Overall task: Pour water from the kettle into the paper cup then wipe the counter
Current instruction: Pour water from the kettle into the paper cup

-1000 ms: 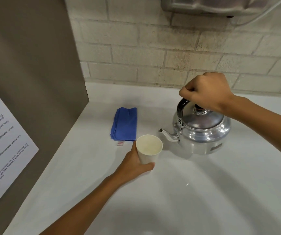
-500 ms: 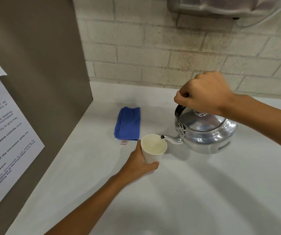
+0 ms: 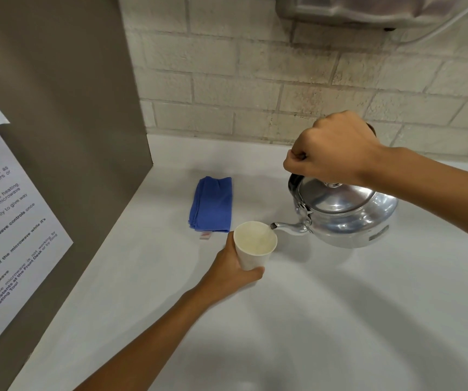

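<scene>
Our right hand (image 3: 333, 149) is closed in a fist around the handle of the kettle (image 3: 345, 214), so we see only the back of the hand and a small dark part of the handle below the knuckles. The kettle is tilted toward 9 o'clock and lifted off the counter (image 3: 340, 320); its shadow lies on the white surface under it. Its thin spout (image 3: 286, 227) points to 9 o'clock and the tip is just over the rim of the paper cup (image 3: 255, 244), at the 3 o'clock side of the cup's opening.

Our left hand (image 3: 234, 268) is wrapped around the lower part of the paper cup, thumb in front and fingers behind, and it holds the cup upright. We cannot tell if the cup stands on the counter. The inside of the cup looks pale; a water stream is too faint to say clearly.

At 11 o'clock from the cup, near it but not touching, a folded blue cloth (image 3: 211, 204) lies flat on the counter. Farther to 9 o'clock stands a brown panel (image 3: 66, 136) with a printed notice (image 3: 7, 235) on it. At 12 o'clock is a pale brick wall (image 3: 255, 80).
</scene>
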`<control>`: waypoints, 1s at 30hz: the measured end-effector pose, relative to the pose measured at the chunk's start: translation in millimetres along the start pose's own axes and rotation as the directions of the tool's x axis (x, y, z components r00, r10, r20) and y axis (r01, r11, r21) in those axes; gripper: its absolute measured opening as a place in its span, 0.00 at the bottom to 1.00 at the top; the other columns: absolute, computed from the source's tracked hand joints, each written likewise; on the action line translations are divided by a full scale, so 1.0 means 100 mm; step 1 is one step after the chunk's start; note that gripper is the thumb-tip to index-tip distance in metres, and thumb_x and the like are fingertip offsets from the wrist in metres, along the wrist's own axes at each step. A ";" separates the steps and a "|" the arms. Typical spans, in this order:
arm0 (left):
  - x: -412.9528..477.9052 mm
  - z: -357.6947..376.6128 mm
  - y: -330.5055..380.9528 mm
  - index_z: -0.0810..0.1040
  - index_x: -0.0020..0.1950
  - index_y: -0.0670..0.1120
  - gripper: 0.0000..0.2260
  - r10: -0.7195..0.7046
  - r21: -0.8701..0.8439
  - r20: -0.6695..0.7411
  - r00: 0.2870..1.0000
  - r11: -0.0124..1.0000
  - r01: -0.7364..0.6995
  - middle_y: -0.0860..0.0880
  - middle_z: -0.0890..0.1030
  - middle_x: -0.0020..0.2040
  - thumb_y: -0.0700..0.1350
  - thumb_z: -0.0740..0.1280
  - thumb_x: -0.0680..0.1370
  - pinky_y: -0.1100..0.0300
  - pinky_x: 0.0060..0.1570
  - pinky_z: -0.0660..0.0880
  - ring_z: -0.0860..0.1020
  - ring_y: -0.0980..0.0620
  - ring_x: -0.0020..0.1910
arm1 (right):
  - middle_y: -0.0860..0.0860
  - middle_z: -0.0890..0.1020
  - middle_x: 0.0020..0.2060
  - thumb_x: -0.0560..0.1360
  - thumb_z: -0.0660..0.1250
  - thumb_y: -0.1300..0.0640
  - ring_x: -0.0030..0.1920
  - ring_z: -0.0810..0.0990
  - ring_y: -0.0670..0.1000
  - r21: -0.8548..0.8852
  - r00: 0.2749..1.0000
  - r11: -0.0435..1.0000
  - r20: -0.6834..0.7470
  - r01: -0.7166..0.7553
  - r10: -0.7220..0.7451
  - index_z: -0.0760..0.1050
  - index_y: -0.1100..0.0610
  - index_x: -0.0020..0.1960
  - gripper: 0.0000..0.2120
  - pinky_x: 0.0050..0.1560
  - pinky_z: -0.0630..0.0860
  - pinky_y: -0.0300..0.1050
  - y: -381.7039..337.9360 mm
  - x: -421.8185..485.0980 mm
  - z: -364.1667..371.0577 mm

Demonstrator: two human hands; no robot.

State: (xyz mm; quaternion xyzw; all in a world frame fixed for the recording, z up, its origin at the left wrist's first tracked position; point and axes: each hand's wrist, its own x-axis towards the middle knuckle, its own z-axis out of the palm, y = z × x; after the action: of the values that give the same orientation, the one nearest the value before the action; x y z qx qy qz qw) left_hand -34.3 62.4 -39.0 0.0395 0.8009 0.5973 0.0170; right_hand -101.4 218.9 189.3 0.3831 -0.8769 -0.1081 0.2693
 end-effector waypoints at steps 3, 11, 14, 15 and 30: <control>0.00 0.00 -0.01 0.57 0.64 0.56 0.34 0.009 -0.009 0.008 1.000 1.000 -0.009 0.53 0.69 0.61 0.46 0.74 0.66 0.71 0.50 0.67 0.70 0.54 0.60 | 0.47 0.51 0.16 0.66 0.64 0.61 0.20 0.48 0.47 0.001 1.000 1.000 0.002 0.021 -0.021 0.56 0.57 0.21 0.20 0.29 0.49 0.34 -0.02 0.02 -0.04; -0.01 0.00 -0.03 0.58 0.65 0.56 0.35 0.043 -0.020 0.013 0.999 0.999 -0.043 0.56 0.70 0.60 0.51 0.72 0.64 0.79 0.47 0.70 0.71 0.56 0.59 | 0.45 0.47 0.18 0.63 0.59 0.58 0.20 0.46 0.45 -0.013 0.988 0.993 -0.105 0.114 -0.115 0.53 0.56 0.21 0.18 0.28 0.50 0.32 -0.10 0.09 -0.05; 0.00 0.00 -0.03 0.58 0.65 0.56 0.34 0.043 -0.025 0.017 0.999 0.999 -0.042 0.59 0.70 0.59 0.50 0.72 0.64 0.80 0.47 0.69 0.71 0.58 0.57 | 0.46 0.47 0.18 0.63 0.58 0.59 0.19 0.49 0.47 -0.025 0.981 0.989 -0.132 0.143 -0.145 0.53 0.56 0.22 0.17 0.29 0.51 0.32 -0.10 0.09 -0.05; 0.00 0.00 -0.03 0.58 0.65 0.56 0.34 0.042 -0.023 0.017 0.999 0.999 -0.041 0.59 0.70 0.59 0.50 0.73 0.64 0.80 0.47 0.69 0.71 0.59 0.57 | 0.46 0.47 0.18 0.63 0.58 0.59 0.19 0.50 0.47 -0.033 0.979 0.988 -0.135 0.151 -0.154 0.53 0.56 0.22 0.17 0.29 0.51 0.32 -0.10 0.10 -0.05; 0.00 0.00 -0.03 0.57 0.62 0.59 0.34 0.012 -0.010 0.011 1.000 1.000 -0.012 0.64 0.69 0.55 0.50 0.73 0.63 0.74 0.48 0.69 0.72 0.60 0.55 | 0.46 0.47 0.18 0.63 0.58 0.59 0.19 0.51 0.47 -0.084 0.961 0.973 -0.158 0.216 -0.227 0.44 0.54 0.24 0.21 0.28 0.51 0.32 -0.07 0.13 0.00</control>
State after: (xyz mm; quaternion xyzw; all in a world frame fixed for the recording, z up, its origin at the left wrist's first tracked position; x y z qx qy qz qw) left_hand -34.3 62.0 -41.7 0.0476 0.7977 0.6009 0.0180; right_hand -104.3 205.1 191.6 0.4776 -0.7988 -0.1341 0.3404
